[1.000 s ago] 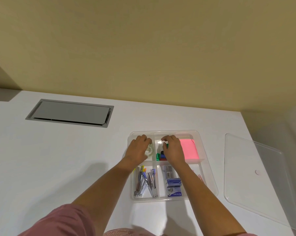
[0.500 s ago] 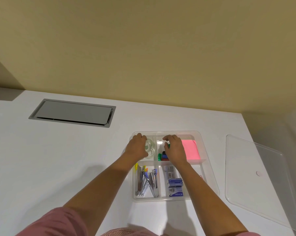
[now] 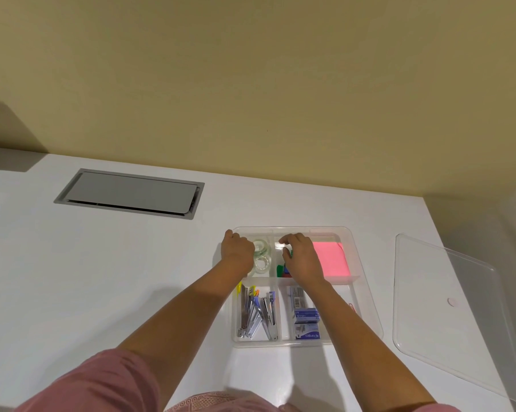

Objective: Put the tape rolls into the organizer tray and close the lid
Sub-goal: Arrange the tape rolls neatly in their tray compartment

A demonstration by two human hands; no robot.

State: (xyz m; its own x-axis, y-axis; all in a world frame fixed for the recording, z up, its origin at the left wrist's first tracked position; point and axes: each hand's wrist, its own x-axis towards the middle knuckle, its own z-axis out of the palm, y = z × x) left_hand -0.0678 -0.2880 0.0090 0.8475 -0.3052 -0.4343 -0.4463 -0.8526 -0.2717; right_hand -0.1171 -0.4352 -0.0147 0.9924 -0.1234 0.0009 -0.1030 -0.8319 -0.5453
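Note:
The clear organizer tray [image 3: 366,298] lies on the white desk. Clear tape rolls [image 3: 262,254] lie in its far-left compartment. My left hand [image 3: 237,252] is at that compartment's left edge, its curled fingertips beside the rolls and nothing visibly gripped. My right hand [image 3: 302,258] hovers over the far-middle compartment with fingers curled above small green and blue items [image 3: 280,269]. A bit of green shows at its thumb, and whether it holds anything is hidden. The clear lid [image 3: 446,307] lies flat on the desk to the tray's right.
Pink sticky notes [image 3: 331,258] fill the far-right compartment. Metal staple removers [image 3: 258,315] and blue staple boxes [image 3: 306,324] lie in the near compartments. A grey cable hatch [image 3: 129,193] is set into the desk at far left. The wall is close behind.
My left hand has slid left off the tape rolls, which now show in the compartment. My right hand has stayed over the middle compartment.

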